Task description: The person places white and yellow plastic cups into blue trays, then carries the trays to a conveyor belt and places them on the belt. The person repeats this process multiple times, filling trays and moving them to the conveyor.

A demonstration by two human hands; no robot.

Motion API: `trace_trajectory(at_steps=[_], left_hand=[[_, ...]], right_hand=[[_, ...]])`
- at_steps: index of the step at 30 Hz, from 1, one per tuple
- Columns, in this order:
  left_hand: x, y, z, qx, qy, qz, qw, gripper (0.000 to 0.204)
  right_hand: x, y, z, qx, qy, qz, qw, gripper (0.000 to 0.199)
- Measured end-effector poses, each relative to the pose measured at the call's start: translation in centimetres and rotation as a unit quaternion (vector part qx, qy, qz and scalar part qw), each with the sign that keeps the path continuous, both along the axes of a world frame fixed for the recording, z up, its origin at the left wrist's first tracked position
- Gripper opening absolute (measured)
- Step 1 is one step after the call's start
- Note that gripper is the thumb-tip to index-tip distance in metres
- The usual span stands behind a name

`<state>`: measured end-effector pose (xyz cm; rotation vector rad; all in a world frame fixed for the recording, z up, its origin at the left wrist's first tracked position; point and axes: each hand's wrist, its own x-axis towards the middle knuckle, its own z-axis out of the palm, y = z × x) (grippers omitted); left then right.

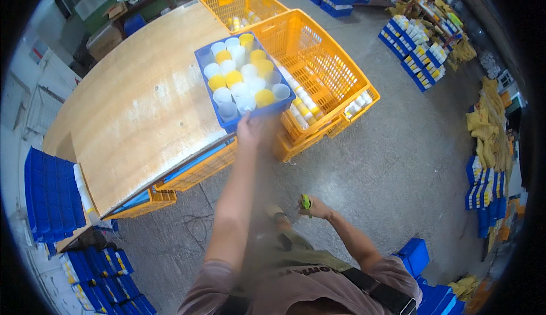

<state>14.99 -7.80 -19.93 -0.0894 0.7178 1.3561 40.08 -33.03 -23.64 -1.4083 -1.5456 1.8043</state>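
Note:
My left hand [248, 130] is closed on the near edge of a blue plastic tray [228, 126]. Several round, cup-like pieces, white ones and a yellow one [234, 77] among them, stand in rows inside it. The tray overlaps the right edge of the wooden table [131, 116] and the side of a yellow crate; what bears its weight is hidden. Lower down, away from the table, my right hand [316, 207] is closed around a small bright green thing [306, 202] whose kind I cannot make out.
Beside the table stands a large yellow crate [341, 67], stacked on others, with white and yellow rolls inside. Another yellow crate [276, 6] lies beyond. Blue bins [51, 195] are at the left; blue trays [422, 59] are piled on the right. Concrete floor [369, 161] lies between.

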Motion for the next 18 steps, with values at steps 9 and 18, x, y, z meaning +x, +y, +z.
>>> trace_trajectory(at_steps=[9, 18], left_hand=[[-15.8, -9.5, -1.3, -0.097, 0.210, -0.042, 0.972, 0.047], [-27.0, -45.4, 5.5, -0.298, 0.366, 0.030, 0.881, 0.046]], right_hand=[[1.4, 3.9, -1.4, 0.016, -0.039, 0.090, 0.995, 0.020], [-7.2, 8.8, 5.4, 0.057, 0.056, 0.161, 0.984, 0.047]])
